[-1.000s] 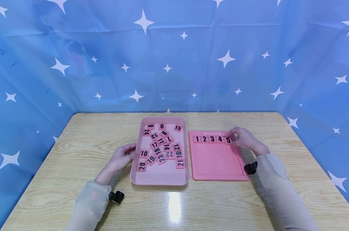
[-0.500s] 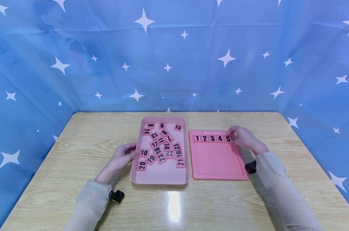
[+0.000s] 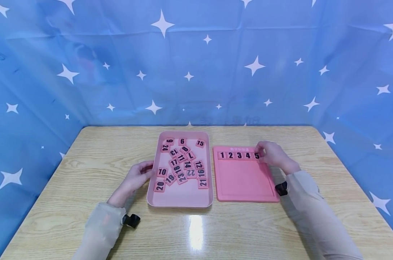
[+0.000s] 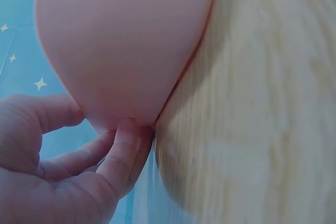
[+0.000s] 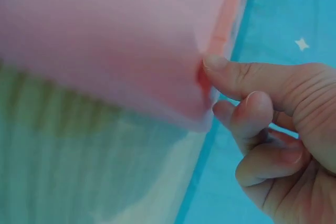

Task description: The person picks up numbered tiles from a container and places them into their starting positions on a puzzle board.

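Observation:
My right hand (image 3: 275, 156) is at the upper right corner of a pink number board (image 3: 245, 182), thumb and fingers on the tile marked 5 (image 3: 256, 156). That tile ends a row with tiles 1, 2, 3 and 4 (image 3: 248, 155) along the board's top edge. In the right wrist view the thumb (image 5: 226, 69) meets the board's corner, and the other fingers are curled beside it. My left hand (image 3: 136, 177) holds the left side of a pink tray (image 3: 183, 198). The left wrist view has its fingertips (image 4: 126, 132) against the tray's outer wall.
Inside the tray lie several loose number tiles at mixed angles, among them 6 (image 3: 182, 141), 15 (image 3: 200, 143) and 20 (image 3: 159, 186). Tray and board stand side by side on a wooden table (image 3: 102, 155). A blue star-patterned curtain (image 3: 196, 72) hangs behind.
Tile 5 has gone from slightly low and tilted to level with the row's other tiles, the right hand staying on it. The left hand and tray have stayed put.

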Demonstrator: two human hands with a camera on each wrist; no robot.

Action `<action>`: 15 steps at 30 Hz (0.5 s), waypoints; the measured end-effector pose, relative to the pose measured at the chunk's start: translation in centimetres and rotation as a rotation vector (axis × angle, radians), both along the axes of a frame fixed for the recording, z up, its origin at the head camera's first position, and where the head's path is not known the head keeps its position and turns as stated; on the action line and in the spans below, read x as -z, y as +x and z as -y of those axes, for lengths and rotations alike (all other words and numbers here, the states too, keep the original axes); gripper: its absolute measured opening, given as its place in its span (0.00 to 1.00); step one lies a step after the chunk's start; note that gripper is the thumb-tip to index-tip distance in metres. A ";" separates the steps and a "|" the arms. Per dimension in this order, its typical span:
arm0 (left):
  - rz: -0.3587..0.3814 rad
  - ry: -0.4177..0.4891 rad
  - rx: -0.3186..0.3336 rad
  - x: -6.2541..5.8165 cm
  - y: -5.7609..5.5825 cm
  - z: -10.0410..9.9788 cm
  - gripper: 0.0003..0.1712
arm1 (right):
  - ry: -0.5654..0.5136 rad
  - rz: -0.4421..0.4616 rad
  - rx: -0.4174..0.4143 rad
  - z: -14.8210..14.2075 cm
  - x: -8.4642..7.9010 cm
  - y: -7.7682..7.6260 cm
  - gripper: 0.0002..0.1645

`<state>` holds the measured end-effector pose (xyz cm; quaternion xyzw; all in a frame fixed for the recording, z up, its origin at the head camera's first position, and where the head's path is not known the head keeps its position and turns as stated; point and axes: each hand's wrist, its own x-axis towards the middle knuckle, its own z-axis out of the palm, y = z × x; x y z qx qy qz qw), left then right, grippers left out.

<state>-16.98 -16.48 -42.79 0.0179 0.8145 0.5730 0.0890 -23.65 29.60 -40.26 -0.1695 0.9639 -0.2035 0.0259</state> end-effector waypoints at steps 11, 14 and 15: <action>-0.007 0.020 0.001 0.1 0.0 0.0 0.23 | -0.194 -0.007 -0.102 7.3 -4.6 -2.1 0.22; -0.009 0.021 0.003 0.1 -0.1 0.0 0.23 | -0.271 0.047 -0.115 10.7 -5.0 -3.1 0.23; -0.008 0.022 0.003 0.1 -0.1 0.0 0.23 | -0.300 0.073 -0.115 11.8 -5.0 -3.4 0.22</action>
